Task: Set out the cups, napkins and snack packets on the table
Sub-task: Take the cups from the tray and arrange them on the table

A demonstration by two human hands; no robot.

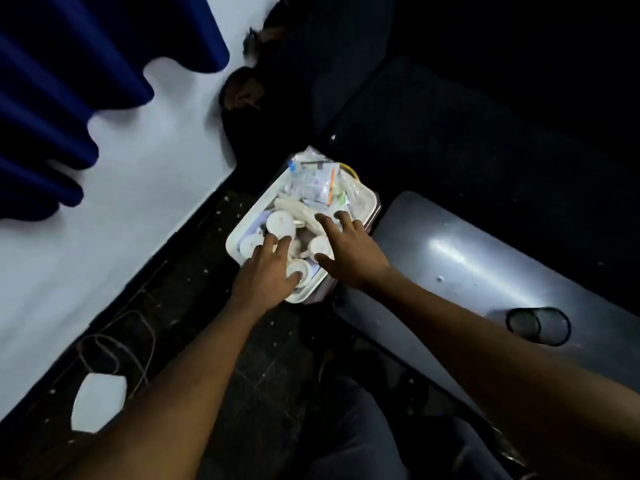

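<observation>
A white tray point(369, 199) sits on something low beside the dark table point(467, 258). Several white cups point(280, 221) lie jumbled in its near half, and clear snack packets point(318, 181) pile up in its far half. Pale napkins point(299, 209) show between them. My left hand point(266, 275) reaches into the near end with fingers spread over a cup point(298, 270), thumb touching it. My right hand point(349, 247) hovers over the middle of the tray, fingers apart above another cup point(320, 244). Neither hand clearly grips anything.
A dark ring-shaped holder point(538, 325) sits on the table at the right. A white wall point(121, 202) and a blue curtain point(52, 98) stand to the left. Cables point(114, 344) and a white box point(98, 401) lie on the dark speckled floor.
</observation>
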